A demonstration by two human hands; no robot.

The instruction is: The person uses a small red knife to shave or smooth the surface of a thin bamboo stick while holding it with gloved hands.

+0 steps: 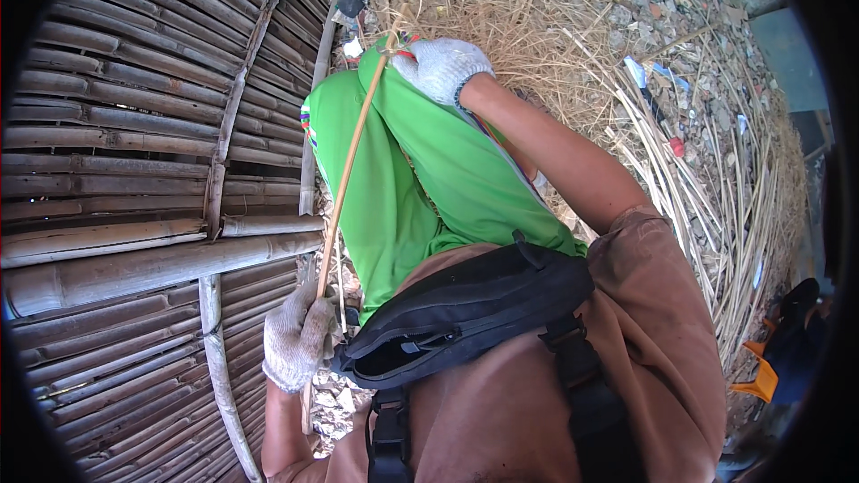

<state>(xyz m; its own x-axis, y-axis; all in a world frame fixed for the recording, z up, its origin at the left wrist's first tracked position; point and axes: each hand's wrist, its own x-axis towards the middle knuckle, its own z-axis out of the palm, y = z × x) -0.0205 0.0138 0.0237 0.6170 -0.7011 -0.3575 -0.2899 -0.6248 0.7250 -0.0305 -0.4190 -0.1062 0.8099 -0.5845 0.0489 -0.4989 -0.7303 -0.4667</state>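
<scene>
A long, thin tan stick, which looks like a bamboo strip, slants from beside my left hip up over my green trousers to my knee. My left hand, in a whitish knitted glove, is closed round its lower part. At the knee, my right hand, in a similar glove, is closed beside the stick's upper end. A small red thing shows at its fingers, mostly covered, so its kind cannot be made out. Whether these fingers also grip the stick is unclear.
A slatted bamboo wall stands close on the left. Dry straw-like shavings lie ahead, and a heap of pale split strips is on the right. Rubble and litter cover the ground beyond. A black waist bag lies across my lap.
</scene>
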